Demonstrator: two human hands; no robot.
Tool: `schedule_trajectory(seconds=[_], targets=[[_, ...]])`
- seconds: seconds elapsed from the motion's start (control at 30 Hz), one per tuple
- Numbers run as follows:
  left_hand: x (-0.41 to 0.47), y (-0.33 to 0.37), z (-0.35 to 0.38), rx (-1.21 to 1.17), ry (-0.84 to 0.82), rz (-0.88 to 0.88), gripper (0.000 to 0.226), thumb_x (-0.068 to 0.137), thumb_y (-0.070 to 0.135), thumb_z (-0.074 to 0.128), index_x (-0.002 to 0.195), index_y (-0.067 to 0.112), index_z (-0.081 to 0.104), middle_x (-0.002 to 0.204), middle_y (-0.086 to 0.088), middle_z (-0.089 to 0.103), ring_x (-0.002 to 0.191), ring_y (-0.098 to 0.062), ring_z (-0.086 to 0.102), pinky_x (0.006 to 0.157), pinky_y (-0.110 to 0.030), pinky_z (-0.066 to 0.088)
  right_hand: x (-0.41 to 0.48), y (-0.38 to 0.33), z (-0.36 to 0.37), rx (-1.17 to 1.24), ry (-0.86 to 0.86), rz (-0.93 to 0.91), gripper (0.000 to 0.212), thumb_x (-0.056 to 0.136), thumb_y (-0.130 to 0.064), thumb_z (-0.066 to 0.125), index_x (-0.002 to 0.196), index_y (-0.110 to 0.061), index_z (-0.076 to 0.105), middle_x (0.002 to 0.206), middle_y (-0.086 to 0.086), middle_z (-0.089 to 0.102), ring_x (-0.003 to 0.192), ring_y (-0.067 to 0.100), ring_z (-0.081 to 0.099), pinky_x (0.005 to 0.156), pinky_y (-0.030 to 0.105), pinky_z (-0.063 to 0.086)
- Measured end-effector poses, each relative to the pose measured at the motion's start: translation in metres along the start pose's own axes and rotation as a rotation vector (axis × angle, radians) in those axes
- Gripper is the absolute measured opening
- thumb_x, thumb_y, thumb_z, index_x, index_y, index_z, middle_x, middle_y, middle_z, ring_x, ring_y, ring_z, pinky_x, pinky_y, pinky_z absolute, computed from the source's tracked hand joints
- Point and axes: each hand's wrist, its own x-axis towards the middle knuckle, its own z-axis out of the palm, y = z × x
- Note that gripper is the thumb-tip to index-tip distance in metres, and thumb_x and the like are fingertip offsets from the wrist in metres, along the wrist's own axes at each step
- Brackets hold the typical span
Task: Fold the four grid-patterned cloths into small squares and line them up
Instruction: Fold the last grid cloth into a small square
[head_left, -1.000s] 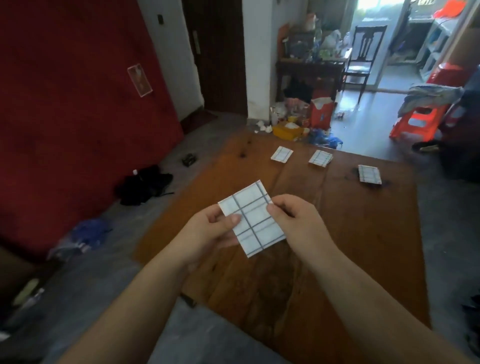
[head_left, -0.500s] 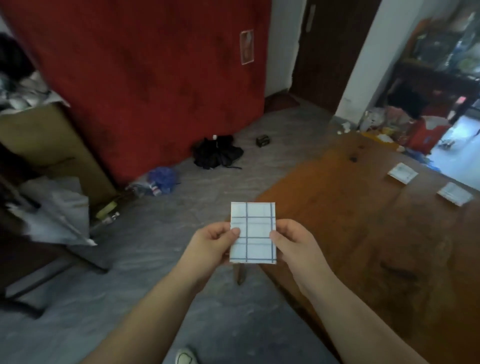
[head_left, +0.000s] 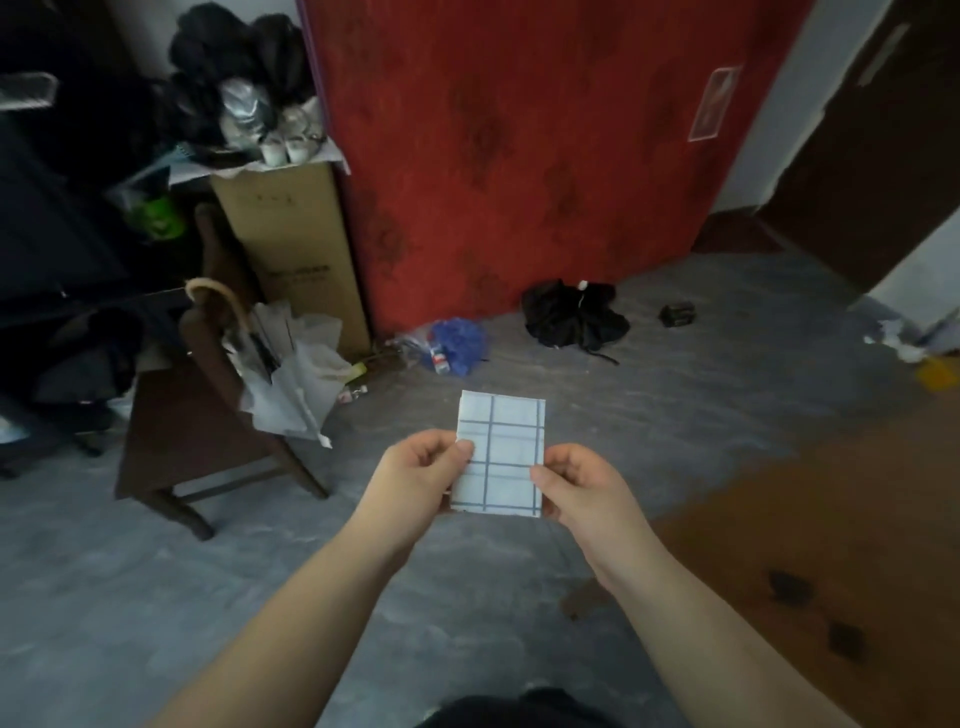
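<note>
A white cloth with a blue grid (head_left: 501, 454), folded to a small upright rectangle, hangs in the air above the grey floor. My left hand (head_left: 421, 475) pinches its left edge between thumb and fingers. My right hand (head_left: 579, 486) pinches its right edge the same way. The wooden table (head_left: 831, 545) shows only as a corner at the right, and no other folded cloths are in view.
A dark wooden chair (head_left: 208, 415) with an umbrella and a plastic bag stands at the left. A cardboard box (head_left: 296, 249) leans by the red wall (head_left: 519, 156). Black cloth (head_left: 574, 317) and a blue bag (head_left: 457, 343) lie on the floor.
The view has swung left, away from the table, so the three folded cloths have left the frame. Both hands still hold the cloth, now turned upright over the floor.
</note>
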Motion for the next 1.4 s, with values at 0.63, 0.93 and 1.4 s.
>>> schedule_trajectory(seconds=[0.63,0.93,1.4], targets=[[0.344,0.149,0.026,0.209,0.013,0.056,0.008,0.099,0.012,0.063,0.101,0.009,0.069,0.088,-0.004,0.077,0.077,-0.017,0.069,0.069,-0.036,0.056,0.372,-0.109,-0.021,0.104,-0.066,-0.117,0.009,0.096,-0.005,0.06,0.093,-0.012,0.063,0.085,0.014,0.07,0.069,0.013,0.064,0.061,0.023,0.051],[0.503,0.2,0.166,0.306,-0.27,0.102,0.009,0.1,0.013,0.062,0.103,0.008,0.069,0.096,-0.011,0.077,0.088,-0.032,0.074,0.074,-0.046,0.062,0.484,-0.134,-0.15,0.173,0.249,-0.018,0.007,0.095,-0.008,0.061,0.099,-0.01,0.067,0.09,0.011,0.072,0.076,0.019,0.067,0.069,0.034,0.057],[0.769,0.27,0.448,0.369,-0.706,0.165,0.007,0.098,0.014,0.065,0.098,0.01,0.071,0.097,-0.012,0.076,0.086,-0.023,0.07,0.077,-0.043,0.06,0.68,-0.149,-0.357,0.315,0.751,0.036,0.011,0.097,-0.01,0.06,0.086,-0.008,0.064,0.074,0.007,0.067,0.067,0.014,0.062,0.064,0.027,0.054]])
